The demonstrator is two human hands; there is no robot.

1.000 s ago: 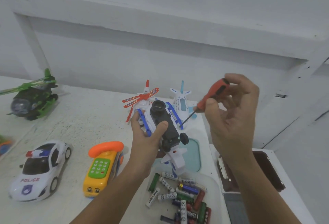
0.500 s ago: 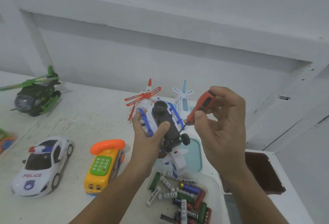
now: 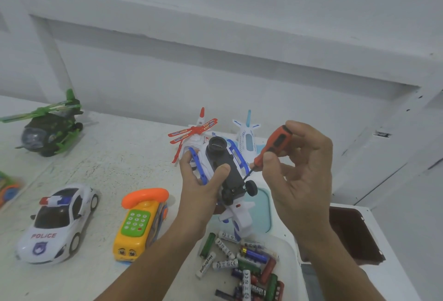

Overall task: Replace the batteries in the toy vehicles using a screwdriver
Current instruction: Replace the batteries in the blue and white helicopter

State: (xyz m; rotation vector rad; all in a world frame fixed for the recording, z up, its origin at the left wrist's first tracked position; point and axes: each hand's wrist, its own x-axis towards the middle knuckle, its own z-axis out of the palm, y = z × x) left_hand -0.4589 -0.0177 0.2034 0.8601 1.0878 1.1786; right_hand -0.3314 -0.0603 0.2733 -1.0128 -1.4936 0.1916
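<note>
A yellow toy phone (image 3: 139, 226) sits on the white table (image 3: 107, 157) — brown tray (image 3: 354, 233) at right.

The left hand (image 3: 199, 190) grips an upturned toy helicopter (image 3: 233, 178); the right hand (image 3: 299, 176) holds a screwdriver (image 3: 279, 139) to it.

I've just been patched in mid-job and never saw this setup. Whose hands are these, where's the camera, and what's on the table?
There is no machine here: a person works with bare hands, and the picture comes from a camera worn on their head, looking forward and down. The left hand grips a white toy helicopter with blue skids, dark underside towards the camera. The right hand holds an orange-handled screwdriver, its tip by the toy's dark base. On the white speckled table stand a green toy helicopter, a white police car, a yellow toy phone with an orange handset, a white helicopter with red rotor blades and a white-and-blue toy plane. Nearest, a white tray holds loose batteries.
</note>
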